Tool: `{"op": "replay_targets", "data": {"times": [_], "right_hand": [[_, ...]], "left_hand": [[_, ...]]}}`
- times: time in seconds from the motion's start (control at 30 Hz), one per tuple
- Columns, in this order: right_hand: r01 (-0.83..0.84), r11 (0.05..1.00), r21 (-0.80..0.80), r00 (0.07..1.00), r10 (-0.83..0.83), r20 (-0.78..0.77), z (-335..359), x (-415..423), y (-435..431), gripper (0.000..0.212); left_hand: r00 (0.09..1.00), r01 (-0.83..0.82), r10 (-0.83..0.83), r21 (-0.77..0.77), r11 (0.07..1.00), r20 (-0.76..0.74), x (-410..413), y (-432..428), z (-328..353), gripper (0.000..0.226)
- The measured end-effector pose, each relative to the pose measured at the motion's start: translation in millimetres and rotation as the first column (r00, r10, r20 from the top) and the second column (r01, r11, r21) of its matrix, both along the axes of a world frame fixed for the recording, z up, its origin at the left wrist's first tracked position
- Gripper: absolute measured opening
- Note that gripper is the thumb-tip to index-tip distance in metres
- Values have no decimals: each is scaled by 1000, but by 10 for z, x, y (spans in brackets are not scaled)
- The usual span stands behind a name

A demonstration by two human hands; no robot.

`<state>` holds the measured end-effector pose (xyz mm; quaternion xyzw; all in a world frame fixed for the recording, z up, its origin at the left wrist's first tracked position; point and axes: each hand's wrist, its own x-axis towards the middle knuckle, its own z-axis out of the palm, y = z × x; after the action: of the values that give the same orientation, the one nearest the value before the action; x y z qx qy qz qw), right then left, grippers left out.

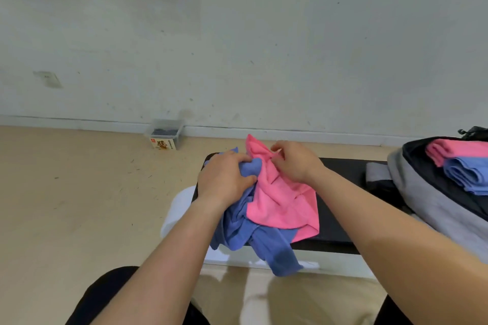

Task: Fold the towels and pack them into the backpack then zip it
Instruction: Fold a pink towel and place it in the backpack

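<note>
A crumpled pink towel (282, 200) lies over a crumpled blue towel (250, 235) on the left end of a black bench top (340, 169). The blue one hangs over the front edge. My left hand (224, 177) grips a bunch of the blue towel. My right hand (295, 161) pinches the pink towel near its upper edge. At the right, an open grey backpack (425, 198) lies on the bench. A folded pink towel (454, 149) and a folded blue towel (467, 174) rest in its opening.
A clear plastic box (165, 130) with a small carton (162, 144) in front stands on the beige floor by the white wall. The bench's white frame (177, 208) shows at its left end. My knees are at the bottom edge.
</note>
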<state>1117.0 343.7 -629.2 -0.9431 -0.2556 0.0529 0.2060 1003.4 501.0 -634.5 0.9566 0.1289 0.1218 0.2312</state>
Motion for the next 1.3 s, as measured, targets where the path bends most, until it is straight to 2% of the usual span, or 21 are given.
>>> {"op": "replay_targets", "data": {"times": [0.07, 0.17, 0.3, 0.5, 0.6, 0.67, 0.73, 0.8, 0.87, 0.93, 0.97, 1.03, 1.07, 1.13, 1.3], "right_hand": [[-10, 996, 87, 1000, 10, 4, 68, 24, -37, 18], [29, 965, 259, 999, -40, 36, 311, 47, -114, 16], [45, 914, 403, 995, -77, 63, 822, -3, -285, 18], [-2, 870, 493, 980, -97, 175, 1579, -185, -510, 16], [-47, 861, 507, 976, -70, 208, 1820, -305, -608, 17], [-54, 851, 522, 970, -79, 229, 1966, -370, -674, 17], [-61, 856, 513, 960, -90, 264, 2114, -413, -736, 16], [-58, 878, 475, 952, -95, 291, 2204, -432, -805, 16], [-28, 904, 426, 952, -105, 287, 2174, -423, -871, 17], [16, 920, 391, 964, -118, 239, 2023, -384, -911, 18], [42, 923, 383, 970, -129, 205, 1913, -360, -923, 19], [80, 924, 373, 980, -141, 138, 1656, -330, -925, 19], [88, 925, 369, 984, -138, 112, 1526, -327, -907, 19], [87, 933, 349, 991, -117, 67, 1247, -332, -833, 17], [88, 956, 280, 996, -86, -19, 559, -358, -533, 15]], "left_hand": [[1000, -9, 9, -16, 1000, -6, 25, 3, -4, 36], [1000, -14, 14, -42, 999, -3, 34, 1, 5, 36], [999, -32, 30, -65, 997, -30, -10, -45, 27, 38], [989, -1, -15, -105, 994, -148, -43, -75, 313, 39], [999, -26, 18, -183, 983, -45, -20, -168, 662, 39], [995, 56, -33, -250, 967, 96, 3, -332, 945, 43], [973, 161, -83, -377, 912, 213, 40, -517, 1212, 51], [970, 203, -114, -456, 867, 213, 106, -618, 1371, 56], [994, 94, -69, -338, 936, 83, 195, -537, 1385, 58], [983, -97, 80, -98, 990, -167, 153, -319, 1242, 70], [950, -134, 124, -16, 991, -287, 88, -228, 1114, 74], [893, -103, 83, -22, 994, -443, -80, -113, 788, 76], [890, -80, 35, -81, 993, -454, -157, -94, 657, 76], [923, -56, -9, -157, 986, -385, -228, -69, 456, 75], [978, -25, 6, -89, 996, -208, -168, -104, 373, 46]]}}
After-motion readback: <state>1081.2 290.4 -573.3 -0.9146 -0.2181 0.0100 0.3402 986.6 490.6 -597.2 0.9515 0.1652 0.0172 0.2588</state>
